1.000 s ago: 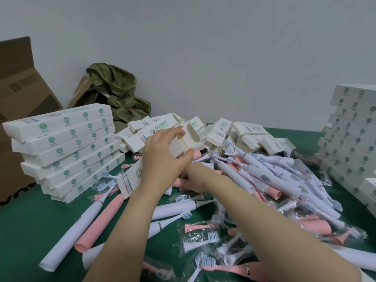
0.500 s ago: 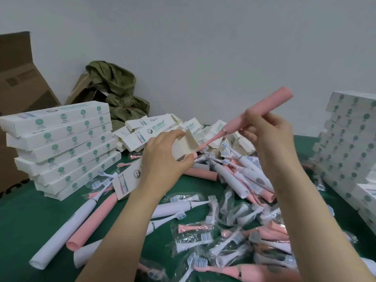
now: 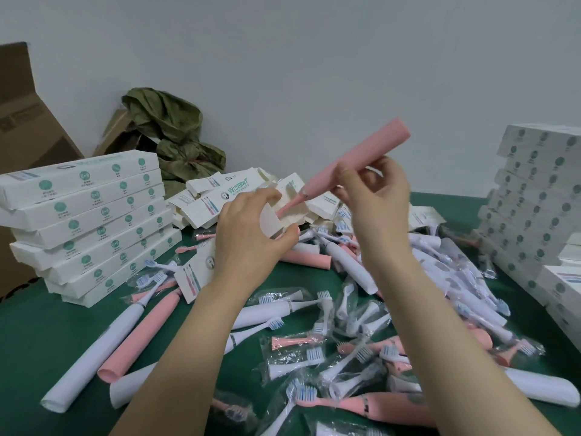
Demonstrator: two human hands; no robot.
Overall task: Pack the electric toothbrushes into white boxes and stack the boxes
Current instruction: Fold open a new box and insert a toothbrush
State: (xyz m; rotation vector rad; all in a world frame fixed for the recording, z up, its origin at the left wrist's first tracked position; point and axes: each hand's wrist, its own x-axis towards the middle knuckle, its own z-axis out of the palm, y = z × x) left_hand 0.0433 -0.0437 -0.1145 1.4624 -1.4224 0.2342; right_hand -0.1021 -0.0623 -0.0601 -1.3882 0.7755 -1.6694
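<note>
My left hand (image 3: 251, 234) grips a long white box (image 3: 195, 276) near its open end, the flaps spread at the top. My right hand (image 3: 374, 196) pinches a pink toothbrush handle (image 3: 355, 162), tilted with its narrow tip at the mouth of the box. Loose white and pink toothbrushes (image 3: 147, 338) and bagged brush heads (image 3: 295, 360) lie scattered on the green table (image 3: 31, 341). A stack of filled white boxes (image 3: 85, 221) stands at the left.
A second stack of white boxes (image 3: 534, 209) rises at the right edge. Unfilled boxes (image 3: 220, 196) are heaped behind my hands. A brown cardboard carton (image 3: 22, 121) and a crumpled green bag (image 3: 169, 130) sit at the back left by the wall.
My right hand lifted a pink toothbrush handle out of the pile and swung its narrow tip down to the box opening. My left hand kept hold of the box.
</note>
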